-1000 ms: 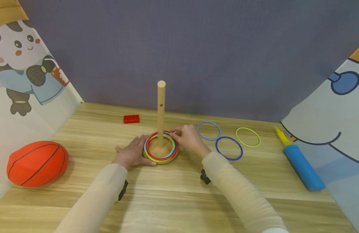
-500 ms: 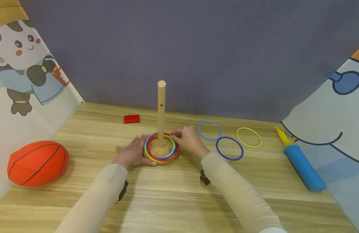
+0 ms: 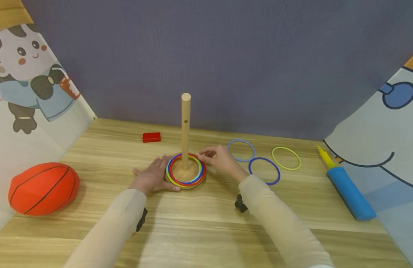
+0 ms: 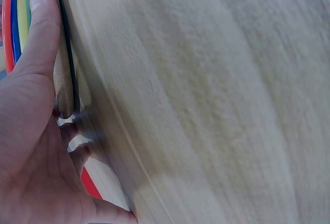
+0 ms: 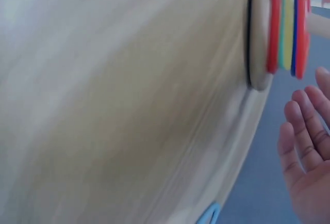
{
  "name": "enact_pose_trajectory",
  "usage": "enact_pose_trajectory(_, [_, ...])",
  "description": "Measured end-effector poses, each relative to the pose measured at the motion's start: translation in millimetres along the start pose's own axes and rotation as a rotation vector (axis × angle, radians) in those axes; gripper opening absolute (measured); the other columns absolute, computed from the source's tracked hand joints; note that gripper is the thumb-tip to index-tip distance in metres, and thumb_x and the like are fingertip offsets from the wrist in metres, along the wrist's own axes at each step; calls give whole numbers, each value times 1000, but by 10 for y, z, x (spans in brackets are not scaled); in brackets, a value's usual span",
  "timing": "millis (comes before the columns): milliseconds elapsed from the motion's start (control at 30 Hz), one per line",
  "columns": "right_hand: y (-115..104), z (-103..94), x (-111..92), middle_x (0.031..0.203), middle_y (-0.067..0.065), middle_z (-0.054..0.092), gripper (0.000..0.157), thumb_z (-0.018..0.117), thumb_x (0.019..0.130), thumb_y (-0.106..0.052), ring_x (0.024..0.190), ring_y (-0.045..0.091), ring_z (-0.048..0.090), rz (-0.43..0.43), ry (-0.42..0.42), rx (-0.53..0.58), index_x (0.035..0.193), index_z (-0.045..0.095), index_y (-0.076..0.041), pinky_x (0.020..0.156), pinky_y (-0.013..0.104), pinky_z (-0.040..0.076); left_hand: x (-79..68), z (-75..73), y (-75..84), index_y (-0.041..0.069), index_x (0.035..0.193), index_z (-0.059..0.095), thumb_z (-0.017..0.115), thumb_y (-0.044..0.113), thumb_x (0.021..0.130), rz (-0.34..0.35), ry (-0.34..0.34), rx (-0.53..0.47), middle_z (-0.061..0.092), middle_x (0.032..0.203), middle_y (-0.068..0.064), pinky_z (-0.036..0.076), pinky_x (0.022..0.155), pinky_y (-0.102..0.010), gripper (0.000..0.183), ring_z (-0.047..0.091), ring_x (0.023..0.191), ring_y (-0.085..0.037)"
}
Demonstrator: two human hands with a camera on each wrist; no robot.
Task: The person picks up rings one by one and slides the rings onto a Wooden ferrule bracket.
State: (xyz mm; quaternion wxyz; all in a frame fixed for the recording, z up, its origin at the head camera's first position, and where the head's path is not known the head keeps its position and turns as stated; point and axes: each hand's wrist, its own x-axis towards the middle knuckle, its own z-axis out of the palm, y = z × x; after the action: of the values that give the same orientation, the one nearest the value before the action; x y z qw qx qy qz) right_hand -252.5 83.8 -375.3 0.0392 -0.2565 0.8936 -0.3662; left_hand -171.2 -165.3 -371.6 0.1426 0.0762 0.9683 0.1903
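Observation:
A wooden peg stand [image 3: 186,132] with a round base stands upright on the table, in the middle of the head view. Several coloured rings [image 3: 204,175] lie stacked round the foot of its peg, a red one on top. My left hand [image 3: 151,176] holds the base at its left side, thumb at the front and fingers at the back. In the left wrist view the thumb [image 4: 44,33] lies against the base's edge. My right hand [image 3: 221,160] is just right of the stack, holding nothing. Its fingers [image 5: 309,126] are loosely bent beside the rings in the right wrist view.
Right of the stand lie a light blue ring [image 3: 254,149], a dark blue ring [image 3: 278,172] and a yellow ring [image 3: 299,162]. A blue hand pump [image 3: 350,193] is at the far right. A red toy brick [image 3: 151,137] lies behind, and an orange ball [image 3: 43,189] sits at left.
My right hand has let go of the top red ring, which has settled lower on the stack. The hand has drawn slightly to the right. The left hand has not moved.

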Motion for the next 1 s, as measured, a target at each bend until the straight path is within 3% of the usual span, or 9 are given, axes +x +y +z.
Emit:
enact_pose_trajectory(167, [86,-150,-59,94,6,75,26,74,94,-16,87,21,68,-69,13,22,115,75,-1,80,35,56,-6,-3,-13,7,161,22,86,58,73,-4,-1,-8,23,164,-24,10,93,-92,120,18,152,-43])
enact_pose_trajectory(433, [207,-438,-236,94,5,74,30,79,90,-16,87,22,68,-80,58,32,115,75,0,81,40,55,12,17,-48,8,162,18,84,61,74,-10,-13,-4,20,166,-21,8,96,-91,122,15,153,-41])
enact_pose_trajectory(733, [403,-765,-500,98,3,74,32,79,91,-23,93,20,67,40,85,6,119,75,-6,81,40,53,-26,-6,10,7,161,20,86,58,73,-10,-3,8,23,165,-23,12,94,-92,121,18,152,-43])
enact_pose_trajectory(1000, [643,-987,-705,101,4,75,31,78,92,-22,95,21,66,67,125,-32,120,75,-10,81,40,53,-9,8,-10,6,161,22,85,60,73,0,2,-4,24,164,-23,11,94,-92,120,19,152,-43])
